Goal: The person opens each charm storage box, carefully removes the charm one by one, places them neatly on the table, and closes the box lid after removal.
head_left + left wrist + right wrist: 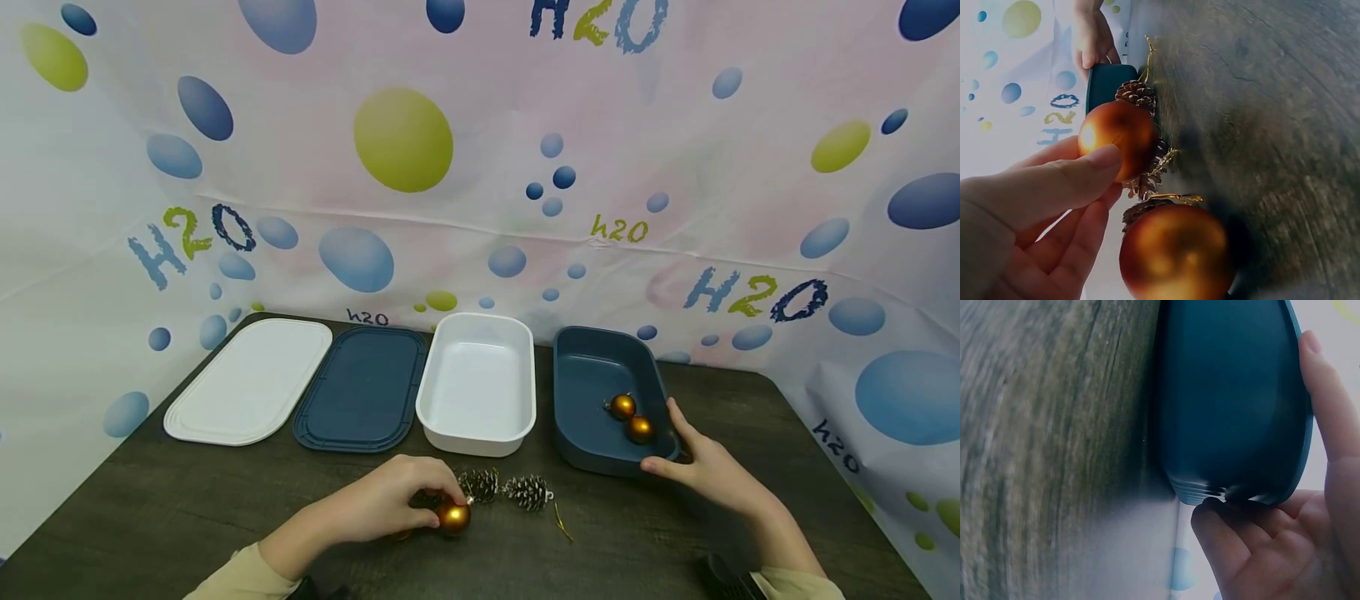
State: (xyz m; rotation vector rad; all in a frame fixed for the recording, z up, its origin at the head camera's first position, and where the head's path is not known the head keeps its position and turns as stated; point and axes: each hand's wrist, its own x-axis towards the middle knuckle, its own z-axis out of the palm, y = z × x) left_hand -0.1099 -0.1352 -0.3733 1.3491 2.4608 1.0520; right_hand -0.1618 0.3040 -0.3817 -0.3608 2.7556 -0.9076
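Note:
My left hand (pixel 397 500) pinches a shiny gold Christmas ball (pixel 453 517) between thumb and fingers, low over the table. A second gold ball (pixel 1175 253) lies close by in the left wrist view; in the head view the left hand mostly hides it. Just beyond are a frosted pine cone (pixel 478 485) and another pine cone (pixel 528 492) with a gold string loop. My right hand (pixel 708 471) holds the near right corner of the dark blue container (pixel 592 367), thumb on its rim and fingers round its side. Inside it lie two gold balls (pixel 639 429).
A white container (pixel 476 442) stands left of the blue one. Farther left lie a dark blue lid (pixel 363 387) and a white lid (pixel 247 379), flat on the dark wooden table (pixel 187 500). A printed curtain (pixel 480 167) hangs behind the table.

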